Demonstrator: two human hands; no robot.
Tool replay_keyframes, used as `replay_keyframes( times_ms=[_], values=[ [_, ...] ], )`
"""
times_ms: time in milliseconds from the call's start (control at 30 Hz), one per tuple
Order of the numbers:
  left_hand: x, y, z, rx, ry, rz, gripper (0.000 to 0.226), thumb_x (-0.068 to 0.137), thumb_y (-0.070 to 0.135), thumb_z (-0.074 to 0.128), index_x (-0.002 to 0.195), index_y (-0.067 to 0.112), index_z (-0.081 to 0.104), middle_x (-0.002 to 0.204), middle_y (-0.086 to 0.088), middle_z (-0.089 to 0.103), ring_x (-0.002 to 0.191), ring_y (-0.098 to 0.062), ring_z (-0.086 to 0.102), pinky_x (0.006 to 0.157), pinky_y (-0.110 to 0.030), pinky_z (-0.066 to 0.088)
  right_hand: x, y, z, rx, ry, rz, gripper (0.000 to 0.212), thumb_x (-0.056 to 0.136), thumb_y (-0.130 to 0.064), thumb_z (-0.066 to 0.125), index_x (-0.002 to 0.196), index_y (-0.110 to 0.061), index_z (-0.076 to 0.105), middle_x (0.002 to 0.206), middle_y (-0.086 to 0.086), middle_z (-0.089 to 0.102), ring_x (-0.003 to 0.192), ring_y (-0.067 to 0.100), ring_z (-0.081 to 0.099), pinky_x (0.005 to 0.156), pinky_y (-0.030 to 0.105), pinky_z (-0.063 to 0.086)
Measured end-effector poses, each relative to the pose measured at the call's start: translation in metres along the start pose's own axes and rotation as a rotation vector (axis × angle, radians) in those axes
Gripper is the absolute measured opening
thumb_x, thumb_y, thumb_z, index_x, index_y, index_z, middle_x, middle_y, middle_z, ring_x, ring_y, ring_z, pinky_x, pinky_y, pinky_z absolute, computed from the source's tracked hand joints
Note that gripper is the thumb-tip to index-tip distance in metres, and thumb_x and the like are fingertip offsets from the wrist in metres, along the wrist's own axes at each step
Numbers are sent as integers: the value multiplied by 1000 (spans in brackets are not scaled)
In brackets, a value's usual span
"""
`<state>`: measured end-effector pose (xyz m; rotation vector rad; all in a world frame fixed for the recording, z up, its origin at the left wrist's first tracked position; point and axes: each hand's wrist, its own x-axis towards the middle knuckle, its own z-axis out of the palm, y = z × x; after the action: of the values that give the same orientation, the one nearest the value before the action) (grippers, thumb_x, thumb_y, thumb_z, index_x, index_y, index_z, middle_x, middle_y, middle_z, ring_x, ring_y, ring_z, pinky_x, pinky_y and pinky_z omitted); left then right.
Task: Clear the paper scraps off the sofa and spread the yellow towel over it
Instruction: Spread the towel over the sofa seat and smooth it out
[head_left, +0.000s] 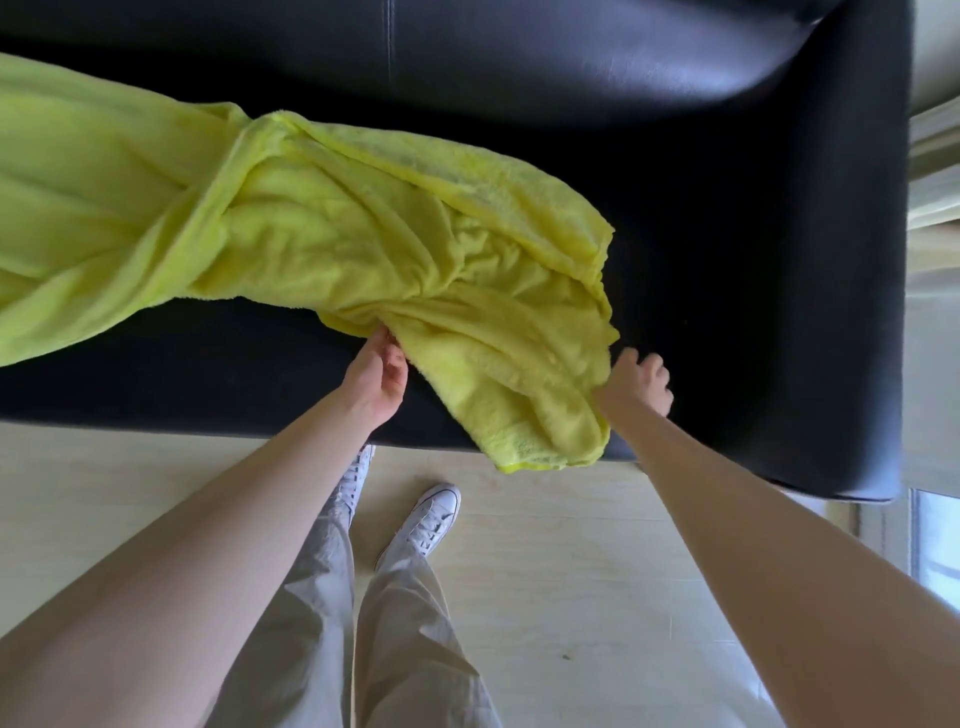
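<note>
Across the black sofa (727, 249) I see the towel (311, 228) lying bunched and twisted, running from the left edge to the front lip, one corner hanging over it. My left hand (376, 376) pinches a fold at the towel's near edge. My right hand (636, 382) has its fingers curled on the towel's right edge. White shoes (423, 525) stand on the pale floor (571, 597).

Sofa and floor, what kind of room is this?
Probably a living room at home: a black leather sofa, a pale wooden floor, and a yellow towel being laid over the seat.
</note>
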<state>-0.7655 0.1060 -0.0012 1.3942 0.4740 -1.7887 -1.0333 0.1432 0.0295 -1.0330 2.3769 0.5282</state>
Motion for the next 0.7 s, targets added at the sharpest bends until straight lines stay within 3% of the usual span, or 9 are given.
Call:
replay_keyframes(
  times_ms=[133,200,267,333,367,467,567,633,700],
  values=[
    [0,6,7,208,8,23,27,92,37,60,73,20,52,54,12,44,36,-1,35,38,-8,29,-11,-27,6,-1,247,-485,52,87,-6,50,137,-13,39,137,10,41,122,28,43,94,39,42],
    [1,8,9,281,63,47,23,91,36,63,75,21,54,58,10,45,42,-1,37,43,-9,31,-14,-38,9,-23,248,-617,59,89,-10,50,145,-16,32,146,6,35,130,26,38,99,38,41],
    [1,9,7,322,95,96,14,89,34,65,90,21,62,75,9,61,61,-1,53,56,-12,41,-19,-49,14,-38,174,-696,62,92,-13,48,149,-20,25,153,2,26,135,24,33,101,39,41],
    [2,8,0,317,95,154,21,89,31,65,108,21,62,103,7,67,92,-4,61,72,-18,49,-21,-56,22,-88,-11,-710,63,96,-18,43,152,-26,15,158,-2,14,141,22,26,103,39,38],
    [1,7,-3,293,96,178,20,89,28,64,107,20,62,107,5,66,100,-6,61,78,-21,49,-20,-58,28,-117,-108,-682,64,97,-20,41,152,-29,10,160,-4,6,144,21,19,107,40,35],
    [-9,6,-12,195,106,217,4,87,16,57,90,16,60,95,2,65,92,-11,62,80,-23,52,-16,-63,38,-153,-229,-583,71,95,-18,41,152,-34,3,160,-8,-12,148,18,2,114,49,25],
    [-14,6,-30,95,180,217,18,85,11,49,94,14,63,89,1,65,84,-14,62,84,-25,54,-13,-68,41,-165,-265,-530,78,93,-16,45,151,-36,-2,158,-10,-20,148,15,-9,114,58,19],
    [-14,5,-47,78,311,209,24,84,13,48,102,15,64,94,0,65,81,-14,62,79,-25,54,-10,-68,40,-187,-252,-499,79,93,-17,45,151,-39,-5,157,-11,-23,147,16,-11,114,59,18],
    [-11,4,-68,143,476,220,15,86,17,47,91,17,61,88,0,60,76,-16,56,72,-25,50,-5,-68,36,-182,-236,-453,78,95,-20,44,149,-42,-6,156,-11,-24,147,17,-10,113,59,17]
  ],
)
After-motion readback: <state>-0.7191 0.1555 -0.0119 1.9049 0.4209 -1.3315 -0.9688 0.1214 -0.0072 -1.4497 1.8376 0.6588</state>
